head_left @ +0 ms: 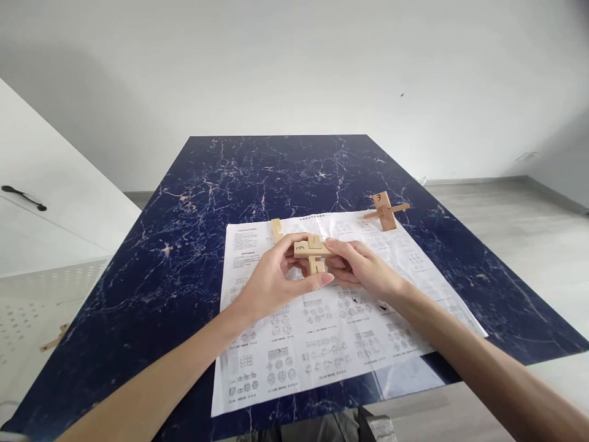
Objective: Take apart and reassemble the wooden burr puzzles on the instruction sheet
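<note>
Both hands hold a small wooden interlocking puzzle [315, 247] above the printed sheet. Its pale pieces cross one another, and dark marks are written on them. My left hand [278, 270] grips it from the left, thumb stretched along the lower front. My right hand [356, 261] pinches its right end between thumb and fingers. Part of the puzzle is hidden behind the fingers. Just beyond my left hand a loose notched wooden piece [276, 227] lies at the sheet's top edge.
A white instruction sheet [257, 362] with printed diagrams covers the near part of the dark blue marbled table [271, 172]. On its upper right corner stands a crossed wooden puzzle [385, 212]. Another wooden piece [55, 339] shows beyond the left table edge. A white cabinet [59, 184] stands left.
</note>
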`<state>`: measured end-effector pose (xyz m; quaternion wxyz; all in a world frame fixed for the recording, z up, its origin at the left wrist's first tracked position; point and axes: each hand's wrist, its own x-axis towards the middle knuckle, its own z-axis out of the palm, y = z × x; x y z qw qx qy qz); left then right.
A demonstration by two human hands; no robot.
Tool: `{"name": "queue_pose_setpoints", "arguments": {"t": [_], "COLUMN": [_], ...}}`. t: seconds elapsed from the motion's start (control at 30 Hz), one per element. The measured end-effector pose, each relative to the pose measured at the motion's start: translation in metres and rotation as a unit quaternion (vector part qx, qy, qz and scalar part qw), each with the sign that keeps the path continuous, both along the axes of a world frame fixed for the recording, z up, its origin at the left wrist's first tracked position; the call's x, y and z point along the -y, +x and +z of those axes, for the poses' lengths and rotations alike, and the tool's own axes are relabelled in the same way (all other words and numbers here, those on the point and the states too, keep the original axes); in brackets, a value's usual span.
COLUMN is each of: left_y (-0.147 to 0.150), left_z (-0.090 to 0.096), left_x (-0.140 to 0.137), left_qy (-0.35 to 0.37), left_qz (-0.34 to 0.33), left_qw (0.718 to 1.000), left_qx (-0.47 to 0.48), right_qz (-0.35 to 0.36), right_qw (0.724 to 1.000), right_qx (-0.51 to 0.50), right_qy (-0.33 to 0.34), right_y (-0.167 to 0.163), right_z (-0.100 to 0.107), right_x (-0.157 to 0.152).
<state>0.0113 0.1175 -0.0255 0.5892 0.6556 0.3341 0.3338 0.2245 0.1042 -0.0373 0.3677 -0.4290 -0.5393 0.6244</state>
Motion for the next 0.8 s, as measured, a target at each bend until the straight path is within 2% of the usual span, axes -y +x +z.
{"name": "queue_pose_setpoints", "arguments": {"t": [0.37, 0.6, 0.7, 0.8], "left_y": [0.0004, 0.0016, -0.0005, -0.0055], "left_z": [0.0011, 0.0036, 0.0042, 0.0030], "left_x": [0.0005, 0.0024, 0.0008, -0.0072], "left_qy": [0.011, -0.020, -0.018, 0.010], "left_qz": [0.006, 0.016, 0.033, 0.086], "left_qw": [1.000, 1.000, 0.999, 0.995], "left_qx": [-0.005, 0.004, 0.011, 0.044], "right_qz": [-0.001, 0.011, 0.036, 0.038], "right_qw": [1.000, 1.000, 0.999, 0.998], "right_qx": [0.007, -0.022, -0.031, -0.031], "right_qy": [-0.006, -0.018, 0.003, 0.041], "right_y": [0.0019, 0.0044, 0.0056, 0.0061], "right_z": [-0.0026, -0.0055, -0.0049, -0.0032], "right_x": [-0.0009, -0.0004, -0.0003, -0.0005]}}
